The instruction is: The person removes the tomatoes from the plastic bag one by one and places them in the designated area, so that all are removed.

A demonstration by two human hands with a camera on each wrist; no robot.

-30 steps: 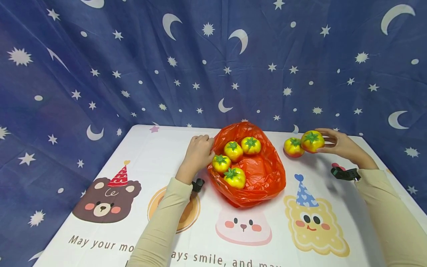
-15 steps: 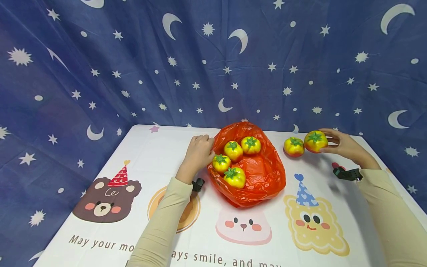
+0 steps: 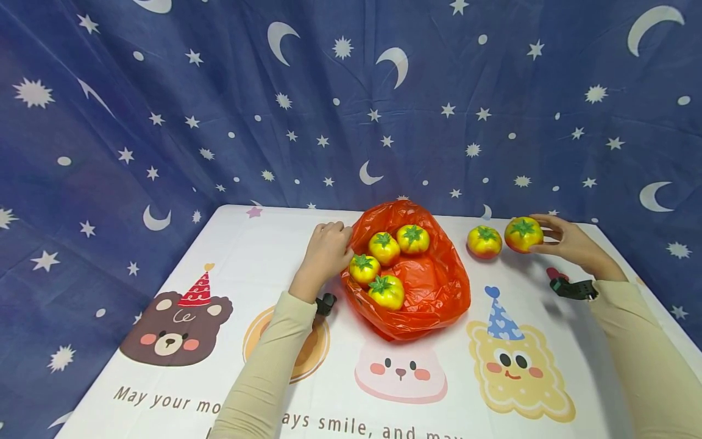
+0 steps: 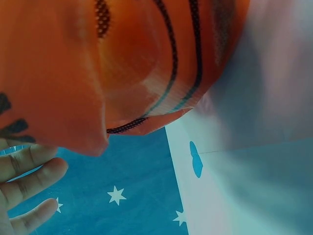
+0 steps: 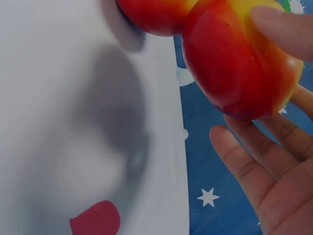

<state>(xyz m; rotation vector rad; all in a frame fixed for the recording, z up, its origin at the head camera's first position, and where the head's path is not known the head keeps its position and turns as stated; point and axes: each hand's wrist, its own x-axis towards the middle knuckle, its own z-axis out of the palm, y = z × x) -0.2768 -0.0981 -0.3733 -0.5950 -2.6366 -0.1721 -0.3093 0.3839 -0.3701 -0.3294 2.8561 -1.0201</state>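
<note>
A red plastic bag stands with its mouth spread wide, several yellow-red tomatoes with green leafy tops lying inside. At the bag's left rim, my left hand pinches the plastic; in the left wrist view the outer fingers show beside the bag, while the thumb is hidden. To the right, my right hand holds a tomato between thumb and fingers, slightly above the table. Another tomato rests on the table just left of it. The held tomato's red underside shows in the right wrist view.
A white tablecloth with printed cartoon figures and lettering covers the table. Behind it hangs a blue curtain with moons and stars, close to the table's back edge. A black strap sits on the right wrist.
My right hand has carried its tomato a little to the right, so a gap now shows between it and the tomato on the table. The left hand and the bag have stayed still.
</note>
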